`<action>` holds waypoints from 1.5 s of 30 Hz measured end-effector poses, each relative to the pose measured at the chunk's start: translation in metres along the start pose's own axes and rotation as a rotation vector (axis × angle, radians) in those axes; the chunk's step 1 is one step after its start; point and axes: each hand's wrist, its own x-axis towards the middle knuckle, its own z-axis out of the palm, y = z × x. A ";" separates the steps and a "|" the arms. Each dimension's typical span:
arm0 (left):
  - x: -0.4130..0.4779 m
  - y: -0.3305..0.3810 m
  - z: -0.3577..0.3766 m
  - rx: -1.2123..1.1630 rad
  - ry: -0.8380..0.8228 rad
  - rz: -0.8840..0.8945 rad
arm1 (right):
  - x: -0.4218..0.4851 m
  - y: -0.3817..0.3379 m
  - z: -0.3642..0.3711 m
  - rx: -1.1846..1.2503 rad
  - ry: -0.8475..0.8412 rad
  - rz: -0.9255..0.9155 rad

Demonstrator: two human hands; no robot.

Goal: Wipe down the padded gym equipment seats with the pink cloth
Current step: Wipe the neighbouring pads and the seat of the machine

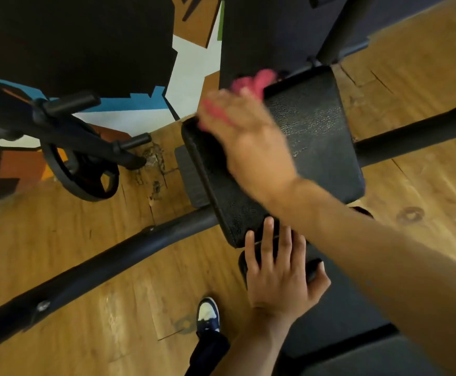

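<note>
Cloth [251, 82], pink, thin and likely limp, bunching under right hand [244, 134] clamping it against far-left corner of black padded seat [316, 137], best gathered at middle, left hand [278, 270] lying flat-fingered, bracing near pad [313, 267].

The pink cloth [251, 82], bunched and motion-blurred, lies at the far left edge of the black padded seat [316, 137], upper centre of the frame. The seat's textured vinyl is glossy and tilts across the centre.
</note>
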 end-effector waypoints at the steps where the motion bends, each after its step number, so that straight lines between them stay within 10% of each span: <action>1: -0.001 -0.001 0.001 -0.005 0.006 0.004 | 0.000 -0.011 0.007 0.020 -0.026 -0.062; 8: 0.000 0.001 0.001 -0.022 0.025 0.008 | -0.057 0.017 -0.025 -0.074 -0.343 -0.487; 15: -0.003 -0.002 0.005 -0.044 0.056 0.015 | -0.037 -0.011 -0.004 -0.077 -0.213 -0.273; 21: 0.000 0.000 0.001 -0.073 0.023 0.018 | -0.055 0.015 -0.023 -0.009 -0.330 -0.517; 36: 0.001 0.001 -0.003 -0.009 0.003 -0.004 | -0.061 0.094 -0.050 -0.044 -0.001 0.039; 41: 0.003 0.002 -0.003 -0.019 -0.003 -0.005 | -0.050 0.047 -0.026 0.016 -0.157 -0.463; 45: 0.003 0.000 -0.007 -0.039 0.005 -0.029 | -0.055 0.096 -0.046 0.005 -0.103 -0.385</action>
